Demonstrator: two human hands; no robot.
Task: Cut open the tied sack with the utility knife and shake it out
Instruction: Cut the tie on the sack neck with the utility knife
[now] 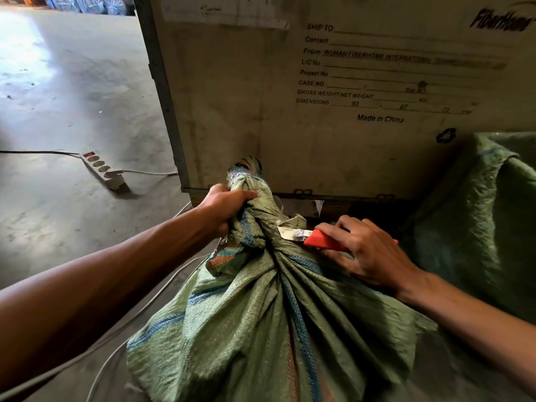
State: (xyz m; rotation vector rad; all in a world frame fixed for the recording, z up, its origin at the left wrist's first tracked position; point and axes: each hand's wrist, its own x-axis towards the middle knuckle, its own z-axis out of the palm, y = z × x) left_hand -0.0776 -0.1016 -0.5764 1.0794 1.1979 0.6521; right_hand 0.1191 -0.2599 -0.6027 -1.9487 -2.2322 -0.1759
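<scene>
Sack (pixel 261 329) of green woven plastic with blue stripes, standing on the concrete floor (pixel 72 97) just in front of the crate (pixel 290 111), neck gathered and twisted tight near the top. Lower part cut off by the bottom edge of the view.

Left hand (pixel 229 207) reaching in from the lower left on a long outstretched forearm, fist wrapped round the bunched neck above the twist, fingers pressed deep into the cloth, pulling the tuft up toward the crate's base.

Right hand (pixel 365 250) coming in from the lower right, wrist bent, fingers curled over the utility knife (pixel 319 240), forefinger lying along the top of its orange body. Blade laid sideways against the twisted neck, right of the left hand; tip touching or just shy of the cloth, hard to tell. Tie itself hidden in the folds.

Second green sack (pixel 478 213), slack, right of the first and leaning near the crate, partly out of frame.

Crate's face stencilled: "SHIP TO", "Contact", "From WUHAN FIBERHOME INTERNATIONAL", "L/C No", "Project No", "CASE NO", "GROSS WEIGHT/NET WEIGHT", "DIMENSIONS 93 67", "Made in China", a "FiberHome" logo at the upper corner, clipped.

White power strip (pixel 103 169) on the floor left of the crate, cables trailing away.
</scene>
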